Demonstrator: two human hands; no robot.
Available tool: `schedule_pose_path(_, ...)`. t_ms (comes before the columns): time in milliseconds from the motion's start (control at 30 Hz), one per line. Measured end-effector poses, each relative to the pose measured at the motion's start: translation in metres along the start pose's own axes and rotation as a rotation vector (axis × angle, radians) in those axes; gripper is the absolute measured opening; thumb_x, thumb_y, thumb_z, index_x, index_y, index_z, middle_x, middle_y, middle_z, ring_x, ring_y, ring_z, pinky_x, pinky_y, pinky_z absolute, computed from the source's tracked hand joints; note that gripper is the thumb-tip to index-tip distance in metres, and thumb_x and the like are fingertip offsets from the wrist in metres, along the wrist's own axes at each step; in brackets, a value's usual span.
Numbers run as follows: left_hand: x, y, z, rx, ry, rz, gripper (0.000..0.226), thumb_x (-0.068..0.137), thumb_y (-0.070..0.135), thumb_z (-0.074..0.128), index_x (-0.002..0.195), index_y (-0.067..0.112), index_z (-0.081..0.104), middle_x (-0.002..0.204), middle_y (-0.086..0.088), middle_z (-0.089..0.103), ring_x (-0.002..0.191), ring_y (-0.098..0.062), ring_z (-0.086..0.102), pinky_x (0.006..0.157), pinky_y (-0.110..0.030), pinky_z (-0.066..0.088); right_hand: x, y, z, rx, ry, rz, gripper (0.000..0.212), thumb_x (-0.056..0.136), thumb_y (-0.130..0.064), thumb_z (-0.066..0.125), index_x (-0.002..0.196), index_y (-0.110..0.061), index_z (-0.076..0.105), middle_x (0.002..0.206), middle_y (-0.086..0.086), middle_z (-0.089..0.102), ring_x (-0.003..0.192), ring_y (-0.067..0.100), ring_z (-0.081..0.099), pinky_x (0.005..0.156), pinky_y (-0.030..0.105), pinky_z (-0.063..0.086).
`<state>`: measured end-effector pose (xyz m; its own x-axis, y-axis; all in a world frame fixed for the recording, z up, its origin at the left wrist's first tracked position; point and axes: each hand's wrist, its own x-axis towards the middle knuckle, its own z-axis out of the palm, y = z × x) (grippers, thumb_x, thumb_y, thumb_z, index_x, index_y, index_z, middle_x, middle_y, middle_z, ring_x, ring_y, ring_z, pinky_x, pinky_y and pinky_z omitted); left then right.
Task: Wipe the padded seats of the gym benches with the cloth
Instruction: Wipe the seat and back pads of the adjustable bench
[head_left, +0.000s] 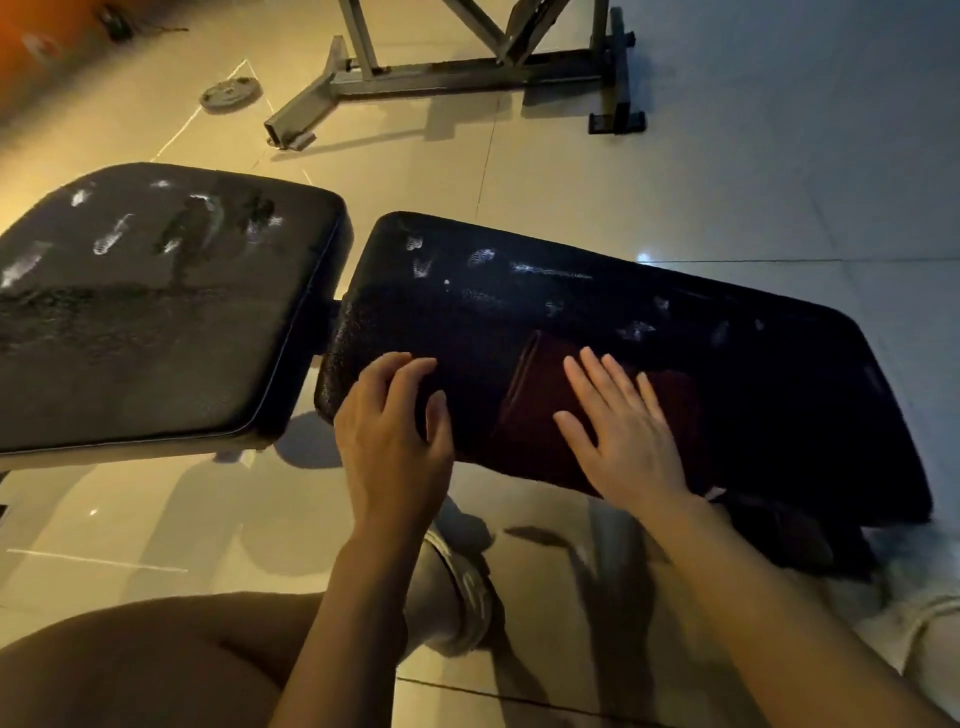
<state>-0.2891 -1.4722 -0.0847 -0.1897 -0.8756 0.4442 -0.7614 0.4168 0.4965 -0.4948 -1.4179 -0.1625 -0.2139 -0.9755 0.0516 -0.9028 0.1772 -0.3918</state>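
A black padded bench runs across the view in two parts. Its long pad lies at the middle and right, its shorter seat pad at the left. Both pads carry whitish smears. A dark red cloth lies flat on the near side of the long pad. My right hand presses on the cloth with fingers straight and spread. My left hand rests on the near left corner of the long pad, fingers loosely curled over its edge, holding nothing.
A grey metal equipment frame stands on the tiled floor behind the bench. A round weight plate lies on the floor at the far left. My knee and a grey shoe are below the bench.
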Motion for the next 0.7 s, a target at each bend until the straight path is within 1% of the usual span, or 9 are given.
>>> schedule_pose_path(167, -0.006, 0.008, -0.003, 0.085, -0.161, 0.181, 0.034, 0.091, 0.033, 0.046, 0.109, 0.013, 0.067, 0.112, -0.007, 0.063, 0.101, -0.025, 0.06, 0.086, -0.052, 0.049, -0.057, 0.081, -0.004, -0.062, 0.07, 0.306, 0.074, 0.091, -0.064, -0.002, 0.153, -0.026, 0.011, 0.162, -0.002, 0.013, 0.148, 0.012, 0.002, 0.121, 0.039, -0.002)
schedule_pose_path(233, -0.011, 0.008, -0.012, 0.081, -0.183, 0.223, 0.03, 0.091, 0.03, 0.05, 0.109, 0.013, 0.067, 0.111, -0.007, 0.063, 0.099, -0.024, 0.06, 0.084, -0.047, 0.05, -0.063, 0.088, -0.005, -0.058, 0.057, 0.36, 0.08, 0.088, -0.064, -0.006, 0.155, -0.024, 0.011, 0.163, -0.002, 0.011, 0.15, 0.015, 0.002, 0.123, 0.042, -0.001)
schedule_pose_path(300, -0.022, 0.004, -0.022, 0.057, -0.183, 0.238, 0.021, 0.092, 0.021, 0.06, 0.108, 0.011, 0.068, 0.108, -0.009, 0.065, 0.095, -0.025, 0.061, 0.079, -0.039, 0.05, -0.061, 0.081, -0.005, -0.042, 0.042, 0.379, 0.082, 0.085, -0.064, -0.012, 0.155, -0.025, 0.006, 0.163, -0.003, 0.005, 0.15, 0.015, -0.002, 0.122, 0.043, -0.003)
schedule_pose_path(367, -0.033, 0.001, -0.03, 0.068, -0.214, 0.248, 0.019, 0.092, 0.021, 0.061, 0.107, 0.011, 0.068, 0.108, -0.009, 0.065, 0.093, -0.025, 0.062, 0.077, -0.037, 0.049, -0.057, 0.064, -0.003, -0.039, 0.034, 0.351, 0.077, 0.083, -0.062, -0.016, 0.151, -0.028, -0.003, 0.162, -0.006, 0.0, 0.148, 0.012, -0.008, 0.122, 0.043, -0.007)
schedule_pose_path(433, -0.037, 0.001, -0.033, 0.099, -0.28, 0.281, 0.029, 0.093, 0.033, 0.052, 0.108, 0.013, 0.067, 0.109, -0.007, 0.065, 0.094, -0.023, 0.062, 0.076, -0.039, 0.05, -0.049, 0.036, 0.0, -0.028, 0.035, 0.238, 0.075, 0.083, -0.066, -0.021, 0.147, -0.029, -0.008, 0.161, -0.008, -0.003, 0.145, 0.009, -0.013, 0.121, 0.042, -0.01)
schedule_pose_path(500, -0.034, 0.005, -0.035, 0.134, -0.363, 0.333, 0.035, 0.091, 0.037, 0.046, 0.11, 0.016, 0.066, 0.11, -0.005, 0.064, 0.095, -0.022, 0.061, 0.078, -0.039, 0.049, -0.039, 0.0, 0.004, 0.0, 0.031, 0.075, 0.073, 0.086, -0.066, -0.019, 0.148, -0.03, -0.004, 0.161, -0.009, -0.001, 0.146, 0.011, -0.011, 0.12, 0.042, -0.012)
schedule_pose_path(567, -0.023, 0.012, -0.036, 0.203, -0.417, 0.42, 0.029, 0.091, 0.033, 0.052, 0.112, 0.018, 0.066, 0.112, -0.003, 0.063, 0.097, -0.022, 0.061, 0.081, -0.039, 0.048, -0.03, -0.03, 0.011, 0.004, 0.023, -0.042, 0.069, 0.093, -0.063, -0.005, 0.152, -0.03, 0.002, 0.162, -0.007, 0.002, 0.15, 0.015, -0.006, 0.118, 0.043, -0.013)
schedule_pose_path(633, -0.01, 0.019, -0.041, 0.274, -0.465, 0.528, 0.03, 0.086, 0.028, 0.06, 0.113, 0.019, 0.066, 0.113, -0.004, 0.064, 0.1, -0.024, 0.063, 0.084, -0.043, 0.049, -0.025, -0.045, 0.015, 0.013, 0.052, -0.068, 0.07, 0.094, -0.063, -0.001, 0.155, -0.029, 0.01, 0.163, -0.007, 0.006, 0.151, 0.017, -0.001, 0.119, 0.043, -0.012)
schedule_pose_path(700, 0.007, 0.027, -0.048, 0.363, -0.517, 0.657, 0.034, 0.081, 0.027, 0.065, 0.114, 0.019, 0.066, 0.114, -0.005, 0.065, 0.101, -0.026, 0.065, 0.087, -0.046, 0.048, -0.024, -0.044, 0.016, 0.026, 0.076, -0.059, 0.071, 0.093, -0.064, -0.001, 0.155, -0.03, 0.011, 0.163, -0.008, 0.005, 0.151, 0.015, -0.001, 0.119, 0.042, -0.013)
